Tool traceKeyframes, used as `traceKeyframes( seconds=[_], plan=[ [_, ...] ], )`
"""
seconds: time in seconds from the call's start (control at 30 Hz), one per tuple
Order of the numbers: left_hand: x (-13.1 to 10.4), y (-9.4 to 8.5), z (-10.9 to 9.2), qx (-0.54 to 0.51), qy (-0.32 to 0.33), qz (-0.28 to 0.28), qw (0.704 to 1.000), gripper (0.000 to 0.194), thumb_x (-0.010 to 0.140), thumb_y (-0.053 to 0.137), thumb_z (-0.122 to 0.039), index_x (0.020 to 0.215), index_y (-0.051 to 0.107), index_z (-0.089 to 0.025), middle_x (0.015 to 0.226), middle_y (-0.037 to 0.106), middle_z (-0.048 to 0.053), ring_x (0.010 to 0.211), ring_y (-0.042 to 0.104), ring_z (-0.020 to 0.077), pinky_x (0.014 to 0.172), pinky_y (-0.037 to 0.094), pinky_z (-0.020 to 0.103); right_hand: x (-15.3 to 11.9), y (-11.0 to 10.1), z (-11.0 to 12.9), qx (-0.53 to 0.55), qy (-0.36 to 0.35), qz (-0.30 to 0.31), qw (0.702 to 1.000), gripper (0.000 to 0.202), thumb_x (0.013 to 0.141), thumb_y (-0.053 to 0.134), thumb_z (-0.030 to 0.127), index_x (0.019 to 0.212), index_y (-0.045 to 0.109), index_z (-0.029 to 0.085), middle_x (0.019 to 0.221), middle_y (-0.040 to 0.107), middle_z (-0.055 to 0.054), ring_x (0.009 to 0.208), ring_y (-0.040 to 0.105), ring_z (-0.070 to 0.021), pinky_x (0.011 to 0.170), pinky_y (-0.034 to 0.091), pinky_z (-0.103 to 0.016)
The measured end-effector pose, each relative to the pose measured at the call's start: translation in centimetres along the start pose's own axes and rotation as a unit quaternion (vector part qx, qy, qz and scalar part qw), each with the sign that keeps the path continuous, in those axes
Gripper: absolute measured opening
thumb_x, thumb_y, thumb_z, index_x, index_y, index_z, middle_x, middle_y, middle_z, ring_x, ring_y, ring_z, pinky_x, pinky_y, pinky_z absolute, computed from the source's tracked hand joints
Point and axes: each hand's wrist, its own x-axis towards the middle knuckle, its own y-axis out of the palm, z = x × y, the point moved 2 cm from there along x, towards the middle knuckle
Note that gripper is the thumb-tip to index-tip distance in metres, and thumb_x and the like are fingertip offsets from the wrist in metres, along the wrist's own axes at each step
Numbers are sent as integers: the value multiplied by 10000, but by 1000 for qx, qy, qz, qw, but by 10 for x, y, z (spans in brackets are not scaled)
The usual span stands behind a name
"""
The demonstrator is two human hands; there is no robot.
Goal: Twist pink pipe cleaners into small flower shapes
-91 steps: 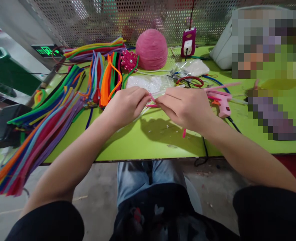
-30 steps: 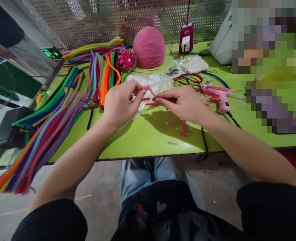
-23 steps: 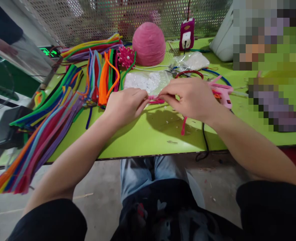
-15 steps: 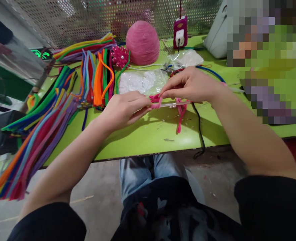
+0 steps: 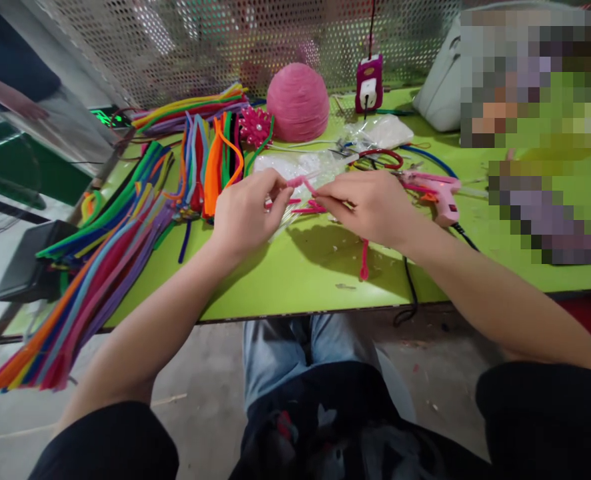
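Observation:
A short pink pipe cleaner spans the gap between my two hands above the green table. My left hand pinches its left end between thumb and fingers. The fingertips of my right hand close on its other end. A thin clear stick slants up behind the pipe cleaner; what holds it is hard to see. More pink pieces lie beneath my fingers, and a looped pink piece rests below my right hand.
Bundles of coloured pipe cleaners fill the left side. Behind are a pink ball, a beaded flower and clear plastic bags. A pink glue gun lies right, its black cord hanging over the front edge.
My left hand has turned and lifted, and the pink piece is now stretched between both hands. The clear stick has swung from level to slanting. The view has shifted, showing the glue gun.

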Motion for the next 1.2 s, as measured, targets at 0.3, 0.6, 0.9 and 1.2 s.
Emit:
traceKeyframes(
  seconds=[0.3,0.6,0.9,1.2],
  plan=[
    [-6,-2,-3,80,206,99,970,222,1086,548,-323,989,723,-227,919,808,25,709,709,159,551,249,322,10,-27,-17,37,6,81,996,234,1059,667,331,1006,863,215,973,832,-65,888,695,-204,759,435,-343],
    [-3,-3,-10,-193,169,-25,966,39,971,729,-165,974,708,-198,775,682,-21,590,530,65,533,361,202,7,1,-48,525,147,204,813,442,862,897,587,971,842,163,693,700,19,593,550,-76,538,377,-205],
    [1,7,0,-260,-27,-67,963,69,889,763,-235,864,707,-202,700,610,-43,537,426,53,495,306,216,9,13,-15,544,203,83,810,350,968,847,414,1203,758,170,910,776,-24,678,645,-101,563,516,-213],
    [-3,14,-5,-350,-122,47,927,314,899,835,-383,1081,630,-228,808,774,-10,675,717,124,622,493,243,8,23,-12,565,202,40,799,408,804,969,425,1095,786,206,893,763,2,744,671,-123,639,545,-234]
  ],
)
